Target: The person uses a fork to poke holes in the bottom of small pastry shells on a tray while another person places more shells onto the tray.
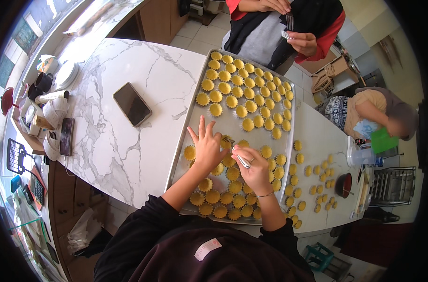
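Observation:
A large metal baking tray [176,165] lies in front of me, with many yellow tart shells [232,174] in fluted metal moulds at both its near and far ends. Over its middle, the thumb and index finger of my left hand [206,146] pinch one tart shell [225,142] at its rim, while the other fingers spread outward. My right hand [254,168] is closed around a fork [242,160]. The fork's tines meet the pinched shell; the contact point is partly hidden by my fingers.
Across the tray a person in red sleeves holds a fork [289,21] and a small mould [285,35]. More tart shells [319,189] and a dark bowl [344,185] sit on the table at right. A phone [132,104] lies at left. Another person [364,110] is at far right.

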Tool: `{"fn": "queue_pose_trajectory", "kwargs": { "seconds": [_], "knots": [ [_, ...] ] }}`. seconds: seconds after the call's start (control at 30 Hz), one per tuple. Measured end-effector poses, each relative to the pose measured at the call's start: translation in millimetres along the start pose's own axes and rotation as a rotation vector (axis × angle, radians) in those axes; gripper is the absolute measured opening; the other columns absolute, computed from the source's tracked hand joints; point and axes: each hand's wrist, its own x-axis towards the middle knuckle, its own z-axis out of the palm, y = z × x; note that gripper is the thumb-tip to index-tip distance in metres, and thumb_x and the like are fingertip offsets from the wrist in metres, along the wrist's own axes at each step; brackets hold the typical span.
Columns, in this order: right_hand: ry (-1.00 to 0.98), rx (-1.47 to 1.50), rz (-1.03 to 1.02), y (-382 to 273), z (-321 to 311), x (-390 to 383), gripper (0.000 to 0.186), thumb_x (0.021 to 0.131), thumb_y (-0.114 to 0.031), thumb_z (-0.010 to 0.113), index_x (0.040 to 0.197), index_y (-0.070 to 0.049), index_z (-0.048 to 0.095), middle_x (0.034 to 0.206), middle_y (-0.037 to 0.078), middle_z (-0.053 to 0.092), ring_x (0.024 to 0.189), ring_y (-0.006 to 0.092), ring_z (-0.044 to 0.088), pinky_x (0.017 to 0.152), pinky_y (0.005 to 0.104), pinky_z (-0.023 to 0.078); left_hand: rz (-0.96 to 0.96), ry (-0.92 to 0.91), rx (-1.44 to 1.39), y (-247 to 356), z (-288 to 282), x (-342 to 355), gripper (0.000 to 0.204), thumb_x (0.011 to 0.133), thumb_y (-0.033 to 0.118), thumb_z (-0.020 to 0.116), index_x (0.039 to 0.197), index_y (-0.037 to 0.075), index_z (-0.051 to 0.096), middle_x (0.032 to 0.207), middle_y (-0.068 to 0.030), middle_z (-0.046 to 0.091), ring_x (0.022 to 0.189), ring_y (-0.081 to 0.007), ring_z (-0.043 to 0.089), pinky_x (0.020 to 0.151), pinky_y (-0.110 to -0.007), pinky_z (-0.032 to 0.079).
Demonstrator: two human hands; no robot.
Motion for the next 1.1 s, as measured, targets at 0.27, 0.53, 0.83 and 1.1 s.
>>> {"fn": "queue_pose_trajectory", "kwargs": {
  "seconds": [0.27,0.53,0.83,1.1],
  "knots": [
    [-0.031,-0.009,-0.005,-3,5,1,0.020,0.076,0.000,0.069,0.094,-0.006,0.063,0.093,0.009,0.066,0.089,0.0250,0.066,0.074,0.0340,0.054,0.030,0.041,0.015,-3,8,-1,0.034,0.064,0.029,0.077,0.082,0.003,0.064,0.132,-0.0162,0.039,0.139,-0.0417,0.011,0.101,-0.074,0.003],
    [-0.036,0.021,0.017,0,8,-4,0.021,0.076,0.003,0.068,0.095,-0.006,0.064,0.093,0.010,0.065,0.090,0.0253,0.066,0.074,0.0331,0.054,-0.003,0.016,0.019,1,2,-1,0.032,0.065,0.027,0.076,0.087,0.006,0.066,0.132,-0.0136,0.040,0.139,-0.0405,0.012,0.102,-0.073,0.003],
    [0.026,0.013,0.020,-4,-3,-9,0.024,0.074,0.003,0.070,0.095,-0.007,0.063,0.092,0.011,0.066,0.087,0.0255,0.067,0.070,0.0326,0.055,-0.009,-0.018,0.021,1,-1,0,0.039,0.062,0.030,0.079,0.092,0.006,0.068,0.132,-0.0129,0.040,0.139,-0.0405,0.013,0.101,-0.074,0.006],
    [0.014,0.002,0.009,-5,6,-9,0.025,0.073,0.003,0.071,0.095,-0.007,0.063,0.090,0.010,0.066,0.087,0.0258,0.066,0.070,0.0325,0.055,-0.002,-0.003,0.026,0,2,-1,0.039,0.062,0.029,0.078,0.090,0.006,0.067,0.132,-0.0126,0.040,0.139,-0.0408,0.012,0.100,-0.075,0.006]
  ]
}}
